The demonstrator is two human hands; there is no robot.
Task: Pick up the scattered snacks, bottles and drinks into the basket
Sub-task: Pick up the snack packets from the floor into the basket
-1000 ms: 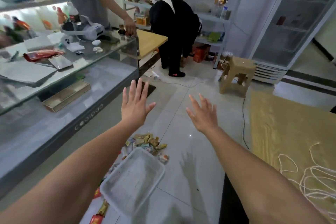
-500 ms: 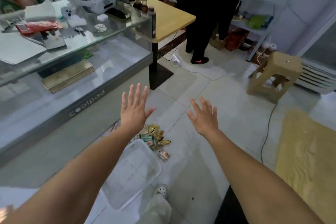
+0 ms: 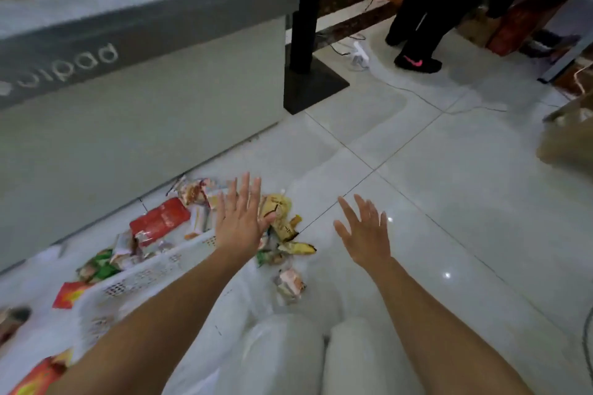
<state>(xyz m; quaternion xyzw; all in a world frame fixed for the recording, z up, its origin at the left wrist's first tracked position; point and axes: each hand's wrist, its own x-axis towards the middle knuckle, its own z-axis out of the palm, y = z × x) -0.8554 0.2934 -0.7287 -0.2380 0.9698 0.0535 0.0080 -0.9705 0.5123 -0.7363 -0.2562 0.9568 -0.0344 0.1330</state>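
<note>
Hovering over the floor (image 3: 449, 202), both hands are spread flat with straight fingers and hold nothing. Left hand (image 3: 239, 221) hangs above the snack pile (image 3: 205, 218) and partly covers it. Yellow packets (image 3: 279, 213) show just right of its fingers; a red packet (image 3: 159, 220) lies to its left. Right hand (image 3: 365, 234) is apart from the left, over bare tile, with no snack beneath it. One small packet (image 3: 290, 280) lies nearer the knees (image 3: 288, 353), below the gap between the hands. White perforated basket (image 3: 150, 271) sits under the left forearm (image 3: 154, 314), touching the pile's near edge. Its inside is blurred and mostly hidden, so contents cannot be told. Pile runs along the foot of the grey display cabinet (image 3: 144, 112). Open tile extends right and ahead, toward a black post base (image 3: 313, 83).
</note>
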